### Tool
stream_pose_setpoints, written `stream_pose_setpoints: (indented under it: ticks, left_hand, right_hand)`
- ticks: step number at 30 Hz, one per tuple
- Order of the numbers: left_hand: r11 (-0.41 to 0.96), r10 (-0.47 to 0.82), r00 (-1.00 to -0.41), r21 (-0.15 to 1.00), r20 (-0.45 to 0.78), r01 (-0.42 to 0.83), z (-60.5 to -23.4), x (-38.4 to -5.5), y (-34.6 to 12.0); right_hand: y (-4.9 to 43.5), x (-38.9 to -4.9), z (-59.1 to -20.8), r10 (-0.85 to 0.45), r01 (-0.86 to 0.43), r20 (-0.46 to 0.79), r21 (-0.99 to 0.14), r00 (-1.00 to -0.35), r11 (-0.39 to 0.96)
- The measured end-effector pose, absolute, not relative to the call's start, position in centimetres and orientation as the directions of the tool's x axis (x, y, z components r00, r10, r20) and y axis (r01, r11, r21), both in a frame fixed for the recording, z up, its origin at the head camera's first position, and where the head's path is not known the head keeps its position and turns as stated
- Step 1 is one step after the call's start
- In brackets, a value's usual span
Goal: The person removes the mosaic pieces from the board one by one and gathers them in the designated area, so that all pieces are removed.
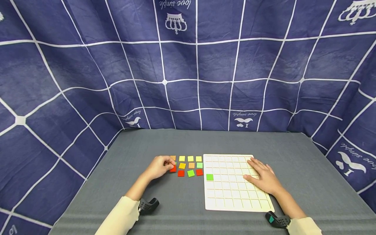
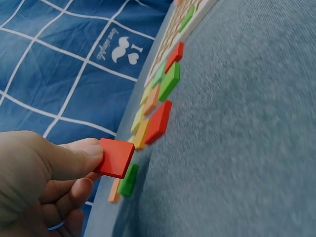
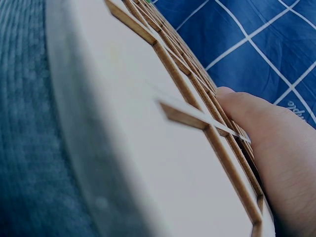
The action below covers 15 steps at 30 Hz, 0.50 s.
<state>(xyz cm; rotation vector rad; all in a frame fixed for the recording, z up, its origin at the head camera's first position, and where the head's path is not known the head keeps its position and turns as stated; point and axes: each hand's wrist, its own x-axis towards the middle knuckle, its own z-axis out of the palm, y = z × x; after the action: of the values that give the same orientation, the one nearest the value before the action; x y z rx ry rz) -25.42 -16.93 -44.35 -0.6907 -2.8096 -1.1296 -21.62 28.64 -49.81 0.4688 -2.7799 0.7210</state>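
Between thumb and fingers my left hand pinches a red square tile, lifted off the table in the left wrist view. Just below it lie a green tile and an orange tile. My right hand rests on the right side of a white grid board, its fingers spread. One green tile sits in a cell at the board's left edge. In the right wrist view the thumb lies against the board's raised grid.
Left of the board, several loose tiles stand in rough rows: yellow tiles, an amber tile, red tiles and a lime green tile. A grey cloth covers the table. A blue curtain hangs behind it.
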Motion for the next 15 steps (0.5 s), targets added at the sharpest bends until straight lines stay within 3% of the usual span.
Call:
stream_pose_setpoints:
  ticks: [15]
  left_hand:
    - [0.625,0.412,-0.899,0.672,0.149,0.398,-45.6,-25.2,-18.0]
  right_hand:
    - [28.4,-21.4,-49.5,-0.247,-0.360,0.292,-0.446,-0.924,0.819]
